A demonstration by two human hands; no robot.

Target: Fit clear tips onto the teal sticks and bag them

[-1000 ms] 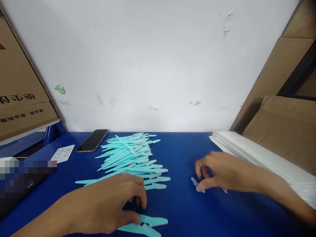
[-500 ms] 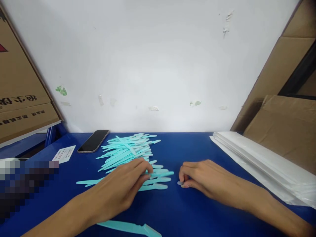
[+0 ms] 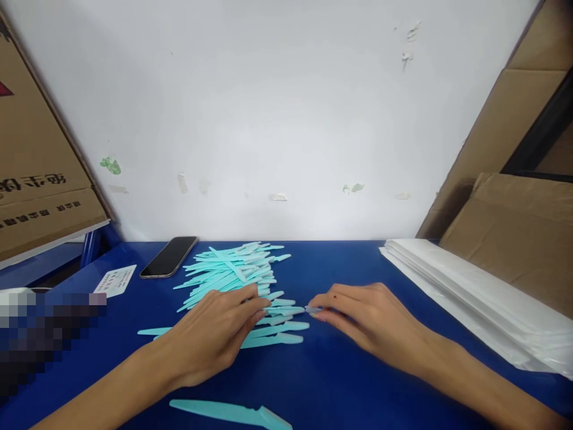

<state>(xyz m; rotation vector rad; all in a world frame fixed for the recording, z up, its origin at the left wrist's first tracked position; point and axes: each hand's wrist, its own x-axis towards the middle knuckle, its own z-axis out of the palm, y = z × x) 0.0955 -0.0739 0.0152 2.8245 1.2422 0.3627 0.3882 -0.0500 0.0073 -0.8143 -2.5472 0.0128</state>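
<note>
My left hand (image 3: 224, 325) is closed in a pinch on a turquoise eyebrow razor (image 3: 290, 310), whose blade end points right. Facing it, my right hand (image 3: 367, 313) pinches a small translucent cap (image 3: 312, 309) right at that razor's tip; whether the two are joined I cannot make out. More turquoise razors (image 3: 280, 339) lie beneath and beside my left fingers, partly hidden by the hand. Behind them is a loose pile of razors (image 3: 228, 272). One single razor (image 3: 219, 411) rests at the front edge of the view, below my left wrist.
A black phone (image 3: 170, 257) and a printed white card (image 3: 117, 280) lie on the blue table (image 3: 340, 382) at the left. Stacked white plastic sheets or bags (image 3: 465, 298) run along the right side. Cardboard boxes (image 3: 45, 149) stand at both sides, against a white wall (image 3: 286, 107).
My right hand has moved left and slightly up, bringing the cap to the razor's tip. My left hand has shifted a little left with the razor.
</note>
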